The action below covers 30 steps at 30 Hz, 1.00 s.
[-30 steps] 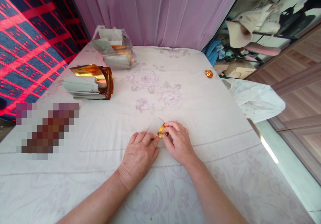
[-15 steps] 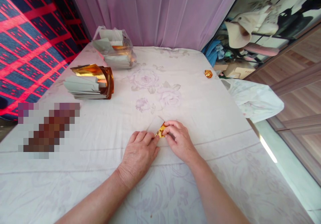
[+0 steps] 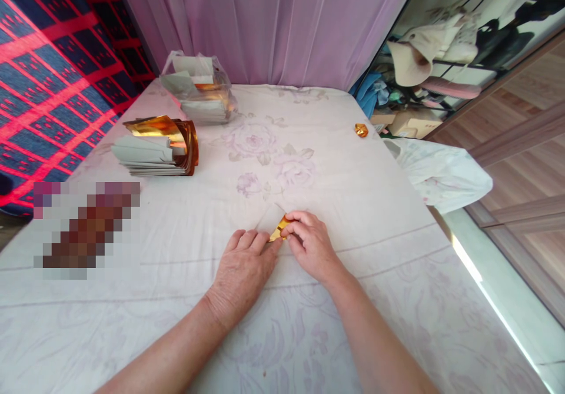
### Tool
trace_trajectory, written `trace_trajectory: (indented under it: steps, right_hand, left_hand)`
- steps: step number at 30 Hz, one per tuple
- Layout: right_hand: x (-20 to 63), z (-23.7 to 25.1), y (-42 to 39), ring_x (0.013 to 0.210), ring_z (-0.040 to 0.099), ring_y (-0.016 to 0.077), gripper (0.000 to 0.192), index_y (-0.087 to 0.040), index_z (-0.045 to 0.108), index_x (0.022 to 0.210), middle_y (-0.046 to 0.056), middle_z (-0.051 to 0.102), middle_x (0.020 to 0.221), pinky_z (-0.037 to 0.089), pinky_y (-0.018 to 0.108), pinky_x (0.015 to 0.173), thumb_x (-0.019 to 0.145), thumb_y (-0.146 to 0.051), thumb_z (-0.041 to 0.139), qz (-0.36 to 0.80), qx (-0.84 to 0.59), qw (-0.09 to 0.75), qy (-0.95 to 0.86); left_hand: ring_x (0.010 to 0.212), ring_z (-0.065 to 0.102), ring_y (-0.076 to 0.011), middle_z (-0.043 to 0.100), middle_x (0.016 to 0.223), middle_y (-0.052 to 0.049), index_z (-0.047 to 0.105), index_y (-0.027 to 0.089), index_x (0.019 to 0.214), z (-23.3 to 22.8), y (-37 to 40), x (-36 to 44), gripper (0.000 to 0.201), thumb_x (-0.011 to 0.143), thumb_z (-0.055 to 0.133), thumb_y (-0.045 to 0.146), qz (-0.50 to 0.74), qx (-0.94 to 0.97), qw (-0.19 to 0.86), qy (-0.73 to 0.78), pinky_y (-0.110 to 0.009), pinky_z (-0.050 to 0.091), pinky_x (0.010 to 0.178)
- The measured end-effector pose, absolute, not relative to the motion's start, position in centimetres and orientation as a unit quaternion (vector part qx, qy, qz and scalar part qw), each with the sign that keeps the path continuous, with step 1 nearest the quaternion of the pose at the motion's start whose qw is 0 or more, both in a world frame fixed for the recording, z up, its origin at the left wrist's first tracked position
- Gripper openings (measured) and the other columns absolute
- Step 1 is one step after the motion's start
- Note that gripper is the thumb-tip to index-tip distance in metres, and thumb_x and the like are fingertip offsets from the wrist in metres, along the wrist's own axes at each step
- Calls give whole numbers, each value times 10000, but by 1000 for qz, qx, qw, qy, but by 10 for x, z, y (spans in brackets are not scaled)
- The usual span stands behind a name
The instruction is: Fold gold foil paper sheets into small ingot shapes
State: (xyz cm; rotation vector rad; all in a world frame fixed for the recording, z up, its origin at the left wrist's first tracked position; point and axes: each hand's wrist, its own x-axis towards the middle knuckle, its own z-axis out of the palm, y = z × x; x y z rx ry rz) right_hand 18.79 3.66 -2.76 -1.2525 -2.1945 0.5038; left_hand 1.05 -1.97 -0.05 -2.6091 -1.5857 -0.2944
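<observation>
A sheet of gold foil paper (image 3: 279, 227) lies on the table close in front of me, part of its gold side folded over and its pale side pointing away from me. My left hand (image 3: 244, 264) rests over its near left part, fingers together and pressing it against the cloth. From the right, my right hand (image 3: 310, 245) pinches the folded gold edge between thumb and fingers. The fingertips of both hands nearly meet there and cover some of the sheet.
On the left stand a curled stack of gold foil paper (image 3: 159, 149) and a clear plastic bag (image 3: 200, 90) of similar sheets. A crumpled-looking gold piece (image 3: 361, 130) sits near the right edge. A white plastic bag (image 3: 445, 170) hangs beside the table. The left front area is pixelated.
The whole view has shifted slightly. My hands stay at the sheet with only small finger movements, and a little more of the folded gold strip shows between them.
</observation>
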Motion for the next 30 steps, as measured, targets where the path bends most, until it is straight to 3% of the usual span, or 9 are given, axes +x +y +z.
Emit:
trace_trajectory:
  steps: [18,30]
  right_hand:
    - [189,-30,38,1047,585,209,228,-235,667,815,45,648,1108,416,395,876,774,-55,534,187,-461,294,-816]
    - [187,-29,38,1052,574,208,222,-241,654,822,42,646,1110,404,394,872,784,-61,529,183,-469,284,-816]
  left_hand:
    - [888,559,-230,696,915,-31,693,212,989,4,-22,-5,172,921,541,166,-136,-845,19,-517,-400,414,823]
    - [874,564,-231,675,907,-61,690,191,968,4,-22,-5,173,932,522,213,-170,-835,27,-522,-405,425,819]
